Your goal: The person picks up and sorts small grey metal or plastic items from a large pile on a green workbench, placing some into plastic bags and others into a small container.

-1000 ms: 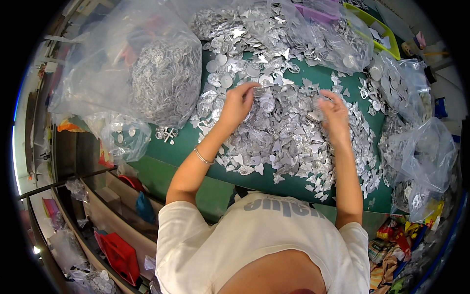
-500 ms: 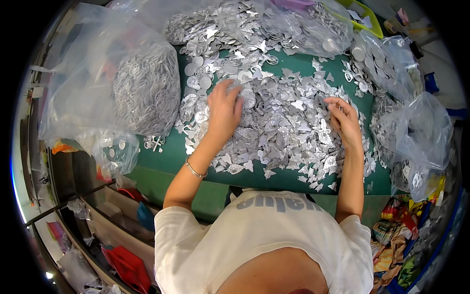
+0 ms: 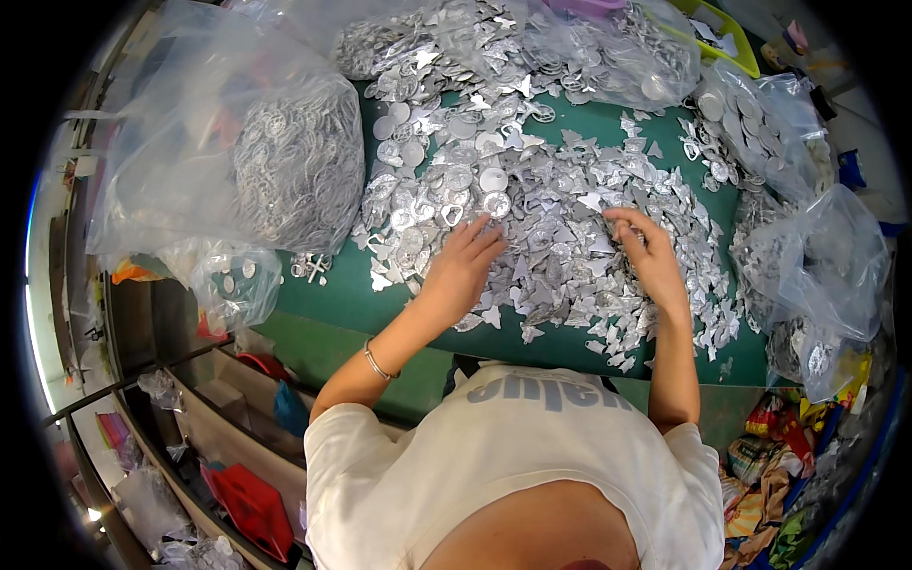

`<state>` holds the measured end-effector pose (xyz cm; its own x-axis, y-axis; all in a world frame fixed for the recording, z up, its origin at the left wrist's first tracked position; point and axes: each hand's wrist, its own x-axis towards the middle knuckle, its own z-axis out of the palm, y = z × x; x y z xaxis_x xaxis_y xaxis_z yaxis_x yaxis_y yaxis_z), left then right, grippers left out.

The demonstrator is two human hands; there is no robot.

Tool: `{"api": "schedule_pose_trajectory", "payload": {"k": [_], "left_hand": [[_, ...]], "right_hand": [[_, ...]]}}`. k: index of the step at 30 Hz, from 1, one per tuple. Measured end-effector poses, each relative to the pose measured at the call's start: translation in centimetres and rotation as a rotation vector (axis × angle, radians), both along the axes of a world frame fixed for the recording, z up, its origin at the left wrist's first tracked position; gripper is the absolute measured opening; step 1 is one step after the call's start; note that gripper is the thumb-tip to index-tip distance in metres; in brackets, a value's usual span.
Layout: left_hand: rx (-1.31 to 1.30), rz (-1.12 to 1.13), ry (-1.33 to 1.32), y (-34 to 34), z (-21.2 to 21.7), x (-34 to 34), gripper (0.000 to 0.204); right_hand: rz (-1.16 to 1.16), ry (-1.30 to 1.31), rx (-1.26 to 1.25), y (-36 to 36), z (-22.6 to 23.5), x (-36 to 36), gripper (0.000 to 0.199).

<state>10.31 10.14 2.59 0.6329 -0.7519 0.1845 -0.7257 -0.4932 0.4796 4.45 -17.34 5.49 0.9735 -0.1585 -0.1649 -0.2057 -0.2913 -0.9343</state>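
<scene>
A wide heap of flat, silver-grey metal pieces (image 3: 560, 249) covers the green tabletop; many look leaf- or butterfly-shaped. My left hand (image 3: 465, 268), a bangle (image 3: 380, 360) on its wrist, lies over the heap's near left part with fingers stretched out and touching the pieces. Just beyond its fingertips are round discs (image 3: 495, 203). Above the right half of the heap, my right hand (image 3: 650, 261) is bent inward, its thumb and index finger drawn close together. Whatever is between those fingertips is too small to make out.
To the left stands a large clear bag (image 3: 299, 176) of thin metal rings, with a smaller bag (image 3: 237, 290) below it. More bags of metal parts line the far edge (image 3: 608, 62) and right side (image 3: 807, 266). A yellow-green tray (image 3: 741, 47) sits far right. Drawers (image 3: 228, 408) are at lower left.
My left hand has moved nearer to me and to the right, from the discs onto the heap. My right hand has shifted slightly left and nearer. The view has shifted a little.
</scene>
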Motion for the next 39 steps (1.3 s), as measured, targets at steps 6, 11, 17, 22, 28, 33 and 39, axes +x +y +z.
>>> {"api": "schedule_pose_trajectory", "payload": {"k": [6,11,17,22,28,33,39], "left_hand": [[-0.196,-0.068,0.121,0.8,-0.3,-3.3,0.037],[-0.411,0.184,0.124,0.9,0.0,-4.1,0.034],[-0.957,0.259,1.814,-2.1,1.5,-6.6,0.036],[-1.333,0.367,2.21,-3.6,-0.6,-7.2,0.039],[-1.204,0.285,2.122,-2.5,-2.7,-7.1,0.031],[-1.529,0.103,2.26,-1.9,-1.1,-5.5,0.04],[-1.763,0.131,2.029,0.2,3.3,-4.2,0.049]], "right_hand": [[0.103,-0.219,-0.321,3.2,-1.0,-0.3,0.017],[-0.039,0.146,0.303,4.7,0.6,-0.6,0.018],[0.15,-0.029,0.188,9.4,0.3,-1.4,0.024],[0.37,-0.159,-0.411,12.4,1.8,-2.4,0.036],[0.315,-0.404,-0.525,10.8,1.3,-2.0,0.035],[0.189,-0.33,-0.333,8.8,1.3,-1.5,0.018],[0.183,-0.259,-0.245,9.1,0.8,-2.3,0.011]]}}
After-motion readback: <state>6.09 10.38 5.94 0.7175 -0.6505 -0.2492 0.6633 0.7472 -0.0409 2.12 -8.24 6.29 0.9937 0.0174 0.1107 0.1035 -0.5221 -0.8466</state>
